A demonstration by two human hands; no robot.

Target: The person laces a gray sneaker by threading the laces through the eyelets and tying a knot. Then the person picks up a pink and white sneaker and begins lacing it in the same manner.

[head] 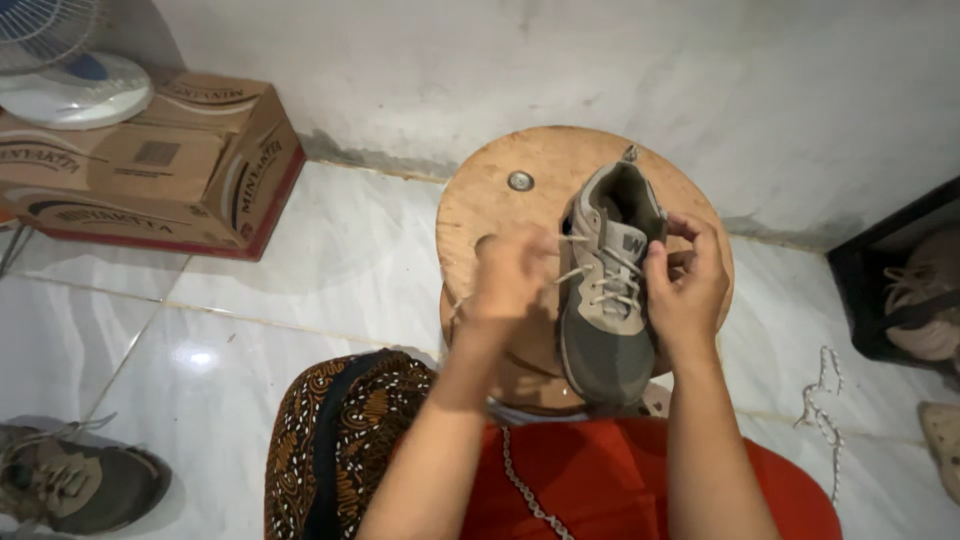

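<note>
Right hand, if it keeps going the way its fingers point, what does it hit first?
The right hand points left across the grey lace-up shoe it already touches; beyond that, probably the left hand pulling the white lace. Depth is unclear.

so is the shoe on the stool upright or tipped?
Upright: the grey shoe sits sole-down on the round wooden stool, its opening and laces facing up.

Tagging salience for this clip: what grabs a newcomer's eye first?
A grey shoe on a round wooden stool at centre, with the left hand pulling a lace and the right hand gripping the shoe's side. Next, the red clothing at the bottom, then the cardboard box top left.
</note>
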